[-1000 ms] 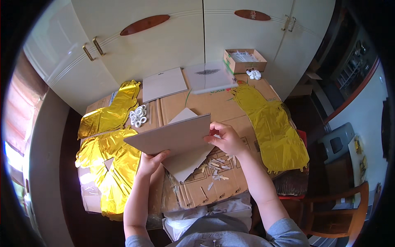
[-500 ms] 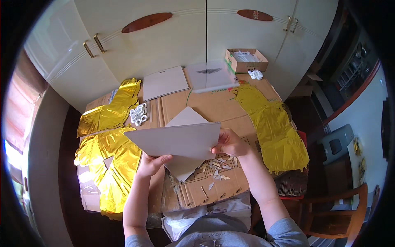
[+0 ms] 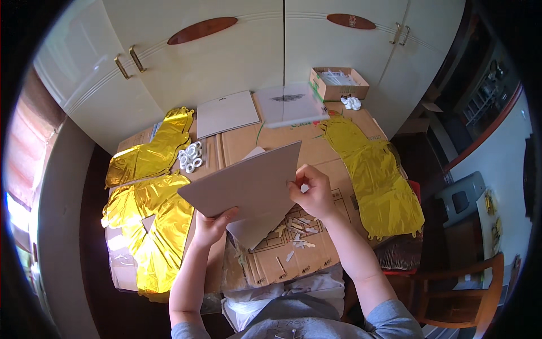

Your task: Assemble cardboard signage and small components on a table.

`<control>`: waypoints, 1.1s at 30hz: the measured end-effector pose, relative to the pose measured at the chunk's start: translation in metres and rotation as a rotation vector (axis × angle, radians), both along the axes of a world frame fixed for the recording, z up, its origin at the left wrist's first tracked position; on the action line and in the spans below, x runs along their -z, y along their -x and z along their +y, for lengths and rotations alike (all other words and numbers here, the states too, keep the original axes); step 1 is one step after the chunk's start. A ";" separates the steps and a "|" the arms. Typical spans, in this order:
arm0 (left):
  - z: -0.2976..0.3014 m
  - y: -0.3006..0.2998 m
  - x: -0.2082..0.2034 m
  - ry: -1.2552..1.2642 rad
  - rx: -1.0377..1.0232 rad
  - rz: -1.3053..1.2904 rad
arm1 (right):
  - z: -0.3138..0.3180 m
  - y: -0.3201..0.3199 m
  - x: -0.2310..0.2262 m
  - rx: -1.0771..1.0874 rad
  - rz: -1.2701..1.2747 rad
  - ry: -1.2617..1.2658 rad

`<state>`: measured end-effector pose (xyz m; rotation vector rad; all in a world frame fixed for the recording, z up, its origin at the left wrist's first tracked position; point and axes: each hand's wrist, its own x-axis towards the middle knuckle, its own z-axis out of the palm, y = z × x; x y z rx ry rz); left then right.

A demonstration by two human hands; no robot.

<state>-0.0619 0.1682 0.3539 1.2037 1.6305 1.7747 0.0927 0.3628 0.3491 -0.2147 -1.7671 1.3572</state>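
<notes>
Daylight from left; glare on gold foil (image 3: pixel 162 240); edges dark, curved.

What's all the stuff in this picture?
Stiff rectangular board: one, grey, held up.
Other flat boards: at least two, grey, below it and back.
Shiny foil sheets: several, gold, left and right.
Ring-shaped rolls: cluster, white, left.
Thin scraps: many, pale, front.
Flat plastic sheet: one, translucent, back.
Cardboard box with white sticks: one, brown, back right.
Crumpled bundle: one, white, beside box.
Flat cardboard covering: count unclear, brown, tabletop.
Smooth cupboard doors: several, cream, behind.
Wooden chair: one, brown, lower right.
Left hand: one, bare, gripping board.
Right hand: one, bare, board's right edge.
</notes>
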 end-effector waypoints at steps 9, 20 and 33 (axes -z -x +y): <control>0.003 -0.013 -0.002 -0.047 -0.062 0.188 | -0.012 0.000 -0.005 0.253 -0.052 -0.129; 0.001 -0.002 -0.012 -0.006 0.087 -0.293 | 0.009 -0.015 -0.007 -0.770 -0.034 0.644; -0.003 0.001 -0.006 0.059 0.223 -0.350 | 0.009 -0.017 0.007 -1.006 0.037 0.667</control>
